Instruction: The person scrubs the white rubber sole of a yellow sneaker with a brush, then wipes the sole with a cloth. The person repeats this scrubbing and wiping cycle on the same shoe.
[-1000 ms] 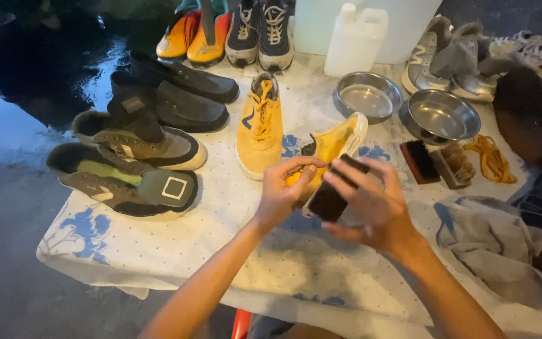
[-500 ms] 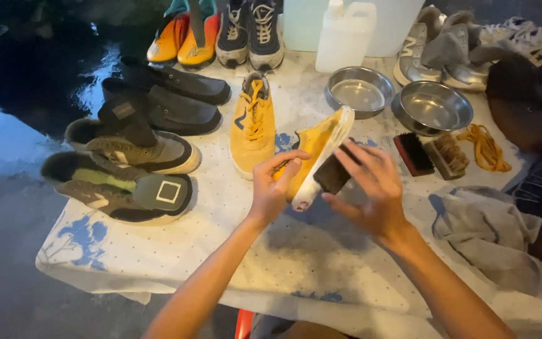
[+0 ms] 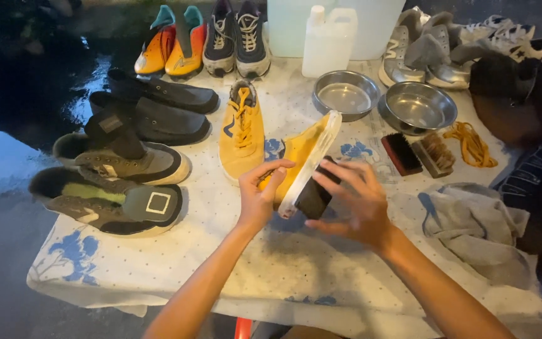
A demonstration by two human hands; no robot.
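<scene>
- The left hand [image 3: 260, 196] clasps a yellow shoe [image 3: 301, 157], tilted on its side with the pale sole edge turned toward the right hand; the shoe hangs just above the dotted tablecloth [image 3: 221, 251].
- The right hand [image 3: 354, 204] grips a dark brush [image 3: 312, 196], pressed against the sole just beside the left thumb.
- Just beyond the left hand's grip, the matching laced yellow shoe [image 3: 239, 130] sits flat on the cloth.
- Beyond the right hand stand two steel bowls: the nearer-left bowl [image 3: 345, 94] and the right bowl [image 3: 416, 107]; both look empty, though a film of liquid cannot be ruled out.
- Behind the bowls stands a white jug [image 3: 327, 41], its contents not visible.
- Right of the grip lie two more brushes [image 3: 416, 153], yellow laces [image 3: 470, 143] and a grey rag [image 3: 481, 229].
- Left of the grip sit rows of dark shoes [image 3: 111, 169].
- Since the frame half a second ago, the brush has slid from mid-sole down toward the shoe's near end.
</scene>
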